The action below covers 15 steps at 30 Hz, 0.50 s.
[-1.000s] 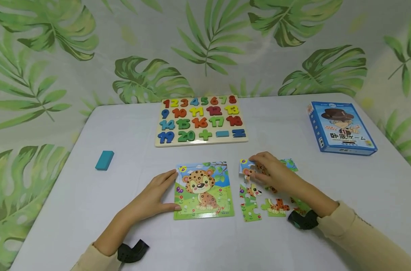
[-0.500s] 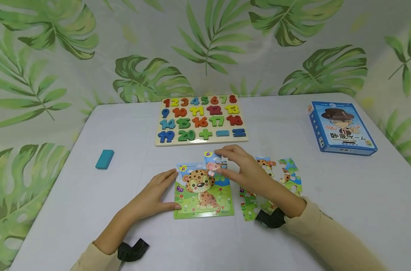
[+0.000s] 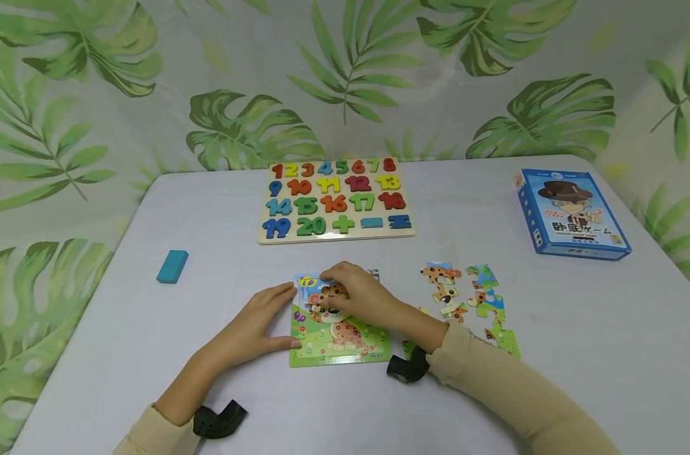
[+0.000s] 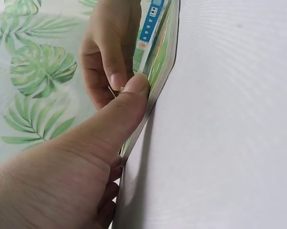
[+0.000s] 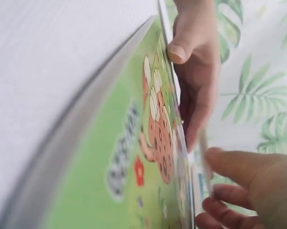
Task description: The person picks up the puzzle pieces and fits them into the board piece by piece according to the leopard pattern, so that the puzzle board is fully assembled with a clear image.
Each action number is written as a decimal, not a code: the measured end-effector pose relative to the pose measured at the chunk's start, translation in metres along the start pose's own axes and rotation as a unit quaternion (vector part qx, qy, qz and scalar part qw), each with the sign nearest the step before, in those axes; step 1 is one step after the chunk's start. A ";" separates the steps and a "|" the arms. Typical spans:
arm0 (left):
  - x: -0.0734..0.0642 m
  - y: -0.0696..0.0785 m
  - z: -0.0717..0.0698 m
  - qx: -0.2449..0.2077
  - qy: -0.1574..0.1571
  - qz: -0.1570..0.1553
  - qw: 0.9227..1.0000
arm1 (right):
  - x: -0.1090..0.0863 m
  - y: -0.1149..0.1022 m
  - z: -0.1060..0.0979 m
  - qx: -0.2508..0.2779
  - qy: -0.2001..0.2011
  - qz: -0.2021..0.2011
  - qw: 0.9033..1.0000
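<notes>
A square jigsaw tray [image 3: 345,355] with a spotted leopard cub picture lies in front of me. My left hand [image 3: 248,325] rests at its left side, fingertips and thumb on the edge. In the left wrist view the thumb lies over the tray's rim. Over the tray's upper left corner, my right hand [image 3: 368,297] pinches a jigsaw piece [image 3: 313,289] with blue sky and a yellow mark. Seen from the right wrist, that piece [image 5: 205,167] stands edge-on between thumb and fingers, close over the tray. The right hand hides part of the cub's face.
Several loose jigsaw pieces [image 3: 484,297] lie right of the tray, some under the right forearm. Behind stands a wooden number board [image 3: 336,239]. A blue game box [image 3: 575,218] sits at the back right, a teal block [image 3: 172,266] at the left.
My right hand has picked up the upper left jigsaw piece from the loose group and carried it left over the tray's upper left corner. The left hand has stayed at the tray's edge.
</notes>
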State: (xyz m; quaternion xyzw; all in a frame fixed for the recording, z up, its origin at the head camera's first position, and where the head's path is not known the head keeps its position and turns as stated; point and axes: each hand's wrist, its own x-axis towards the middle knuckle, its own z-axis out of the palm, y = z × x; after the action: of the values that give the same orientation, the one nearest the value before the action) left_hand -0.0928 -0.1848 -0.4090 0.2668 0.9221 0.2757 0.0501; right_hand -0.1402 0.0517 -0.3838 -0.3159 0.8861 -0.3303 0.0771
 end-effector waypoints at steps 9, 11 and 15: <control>0.002 0.001 -0.003 -0.003 -0.004 -0.001 1.000 | 0.002 0.006 0.002 -0.050 -0.033 -0.004 0.998; 0.003 0.002 -0.003 0.000 -0.005 -0.002 1.000 | 0.001 0.007 0.003 -0.049 -0.031 -0.008 0.998; 0.003 0.003 -0.005 0.015 -0.008 -0.004 1.000 | 0.002 0.008 0.005 -0.052 -0.019 -0.018 0.998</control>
State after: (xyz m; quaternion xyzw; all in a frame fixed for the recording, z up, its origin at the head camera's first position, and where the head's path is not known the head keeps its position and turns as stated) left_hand -0.0955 -0.1831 -0.4031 0.2665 0.9266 0.2595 0.0548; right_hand -0.1439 0.0528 -0.3931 -0.3417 0.8945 -0.2793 0.0711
